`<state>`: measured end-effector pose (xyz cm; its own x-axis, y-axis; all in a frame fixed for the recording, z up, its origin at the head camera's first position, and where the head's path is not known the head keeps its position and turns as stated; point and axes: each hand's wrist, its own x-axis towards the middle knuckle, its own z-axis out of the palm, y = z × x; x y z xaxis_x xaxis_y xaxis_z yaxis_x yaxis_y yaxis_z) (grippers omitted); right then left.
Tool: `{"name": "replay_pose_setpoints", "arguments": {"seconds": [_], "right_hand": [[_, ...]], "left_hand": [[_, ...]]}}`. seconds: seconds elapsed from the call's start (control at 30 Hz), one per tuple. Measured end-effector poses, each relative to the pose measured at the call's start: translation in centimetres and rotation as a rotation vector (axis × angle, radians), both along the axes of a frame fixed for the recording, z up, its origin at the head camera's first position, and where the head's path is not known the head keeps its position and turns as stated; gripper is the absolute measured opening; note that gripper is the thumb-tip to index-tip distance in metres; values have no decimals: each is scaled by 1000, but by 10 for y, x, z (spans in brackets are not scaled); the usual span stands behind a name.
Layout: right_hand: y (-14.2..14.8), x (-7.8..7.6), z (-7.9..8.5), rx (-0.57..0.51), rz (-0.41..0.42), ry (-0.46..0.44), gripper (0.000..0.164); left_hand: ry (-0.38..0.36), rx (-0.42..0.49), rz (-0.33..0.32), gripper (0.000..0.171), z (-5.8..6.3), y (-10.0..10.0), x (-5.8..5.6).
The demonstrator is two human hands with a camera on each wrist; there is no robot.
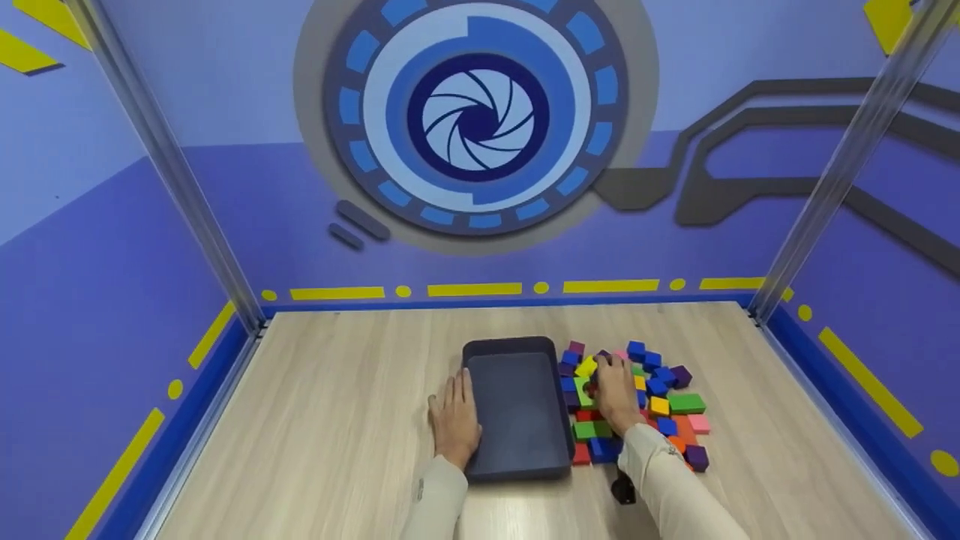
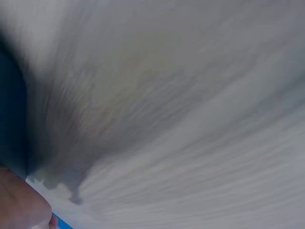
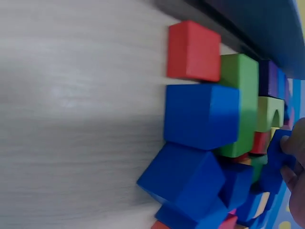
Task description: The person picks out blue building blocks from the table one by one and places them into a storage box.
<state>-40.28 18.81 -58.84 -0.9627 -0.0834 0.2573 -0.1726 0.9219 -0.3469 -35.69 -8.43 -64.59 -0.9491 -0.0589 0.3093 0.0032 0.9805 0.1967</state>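
My left hand (image 1: 455, 426) lies along the left wall of a dark grey rectangular tray (image 1: 521, 471), its fingers straight over the rim. Only a bit of that hand shows at the lower left corner of the left wrist view, beside the tray's dark side. To the right of the tray, my right hand (image 1: 616, 391) reaches into a spread of coloured blocks. In the right wrist view its thumb and finger pinch a blue block (image 3: 274, 164) above the others. Nearby lie a green block (image 3: 245, 105), a red block (image 3: 193, 51) and a pale green arched block (image 3: 267, 113).
More blocks surround the right hand, among them a long green one (image 1: 686, 403), a purple one (image 1: 697, 457) and a pink one (image 1: 699, 424). A small black object (image 1: 622, 490) sits below the right wrist. Printed panels (image 1: 480, 262) wall in the wooden table (image 1: 345, 420).
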Motion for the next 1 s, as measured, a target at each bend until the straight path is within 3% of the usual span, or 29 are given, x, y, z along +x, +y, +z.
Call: {"name": "replay_pose_setpoints", "arguments": {"seconds": [0.17,0.3,0.43,0.57,0.67,0.8,1.0], "right_hand": [[-8,0,16,-97,16,77,53],[-15,-2,28,-158,62,61,58],[-21,-1,33,-156,102,62,51],[-42,-4,33,-145,170,64,40],[-61,-7,30,-120,226,-3,38],[-88,-7,17,-45,285,-81,34],[-112,-6,-7,-74,319,-59,22]], "left_hand": [[-15,-6,7,95,5,-3,0],[-71,108,13,99,11,-1,1],[-60,234,60,88,14,8,8],[-44,248,135,76,14,11,16],[-56,281,134,75,12,15,17],[-15,290,138,75,7,16,18],[67,287,142,78,2,17,22]]}}
